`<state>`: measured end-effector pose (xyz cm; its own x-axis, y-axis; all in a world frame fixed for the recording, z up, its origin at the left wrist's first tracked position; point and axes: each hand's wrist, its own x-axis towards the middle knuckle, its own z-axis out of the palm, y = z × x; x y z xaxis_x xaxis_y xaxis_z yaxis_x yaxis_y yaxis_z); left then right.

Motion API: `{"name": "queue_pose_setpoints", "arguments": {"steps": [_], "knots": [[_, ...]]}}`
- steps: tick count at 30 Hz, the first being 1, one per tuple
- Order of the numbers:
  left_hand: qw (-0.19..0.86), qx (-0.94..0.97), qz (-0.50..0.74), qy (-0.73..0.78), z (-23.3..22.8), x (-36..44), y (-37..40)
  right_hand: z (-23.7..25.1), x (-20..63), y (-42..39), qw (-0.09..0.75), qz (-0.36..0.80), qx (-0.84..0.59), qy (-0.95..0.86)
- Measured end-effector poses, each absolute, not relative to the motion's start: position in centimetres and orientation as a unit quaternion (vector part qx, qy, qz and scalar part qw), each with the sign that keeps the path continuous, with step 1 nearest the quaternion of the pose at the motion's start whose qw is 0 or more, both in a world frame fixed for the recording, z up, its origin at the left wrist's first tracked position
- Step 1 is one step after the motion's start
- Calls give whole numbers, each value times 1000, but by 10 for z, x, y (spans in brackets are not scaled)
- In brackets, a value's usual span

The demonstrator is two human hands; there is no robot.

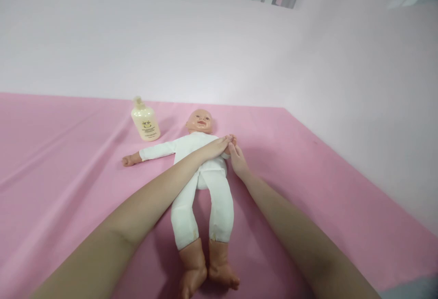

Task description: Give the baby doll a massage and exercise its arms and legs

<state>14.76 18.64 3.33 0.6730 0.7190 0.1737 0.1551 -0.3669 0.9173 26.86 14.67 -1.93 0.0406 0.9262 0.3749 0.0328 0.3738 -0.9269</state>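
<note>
Doll (pixel 205 171) feet are sitting nearest the camera, bare plastic toes pointing toward the person, while the body in its white suit is stretching away across the pink sheet (pixel 325 185). It is lying on its back near the middle of the sheet, legs slightly parted, so the whole front is lying exposed and within reach of both arms.

Both bare forearms are coming in from the bottom edge and converging on the doll's arm on the viewer's right side. The left hand (pixel 215 146) is reaching diagonally across the doll's torso, fingers extended and lying flat along that arm, apparently steadying or stroking it. The right hand (pixel 237 162) is coming up alongside the doll's flank, its fingers curling lightly around the doll's small hand at the fingertips; how firmly they are closing is hard to judge, since the two hands are overlapping there.

The doll's other arm is lying stretched out to the left, untouched, palm on the sheet.

Farther back, just beyond that outstretched arm, a cream-coloured bottle (pixel 145 120) is standing slightly tilted, close enough to be reached. Its label is showing a small dark emblem and lines of print too small to read.

Behind everything, a pale wall (pixel 205 39) is rising from the sheet's far edge.
</note>
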Motion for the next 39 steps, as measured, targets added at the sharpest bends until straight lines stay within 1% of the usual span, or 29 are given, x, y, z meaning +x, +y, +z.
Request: {"name": "queue_pose_setpoints", "arguments": {"steps": [13,20,32,39], "knots": [[491,772,292,279,37,147,183,-22,269,148,594,376,-412,-579],[472,779,284,298,41,147,180,-20,268,147,589,378,-418,-580],[477,776,291,293,32,146,187,-17,267,144,587,386,-422,-573],[476,776,292,295,30,148,189,-18,267,146,584,373,-427,-581]]}}
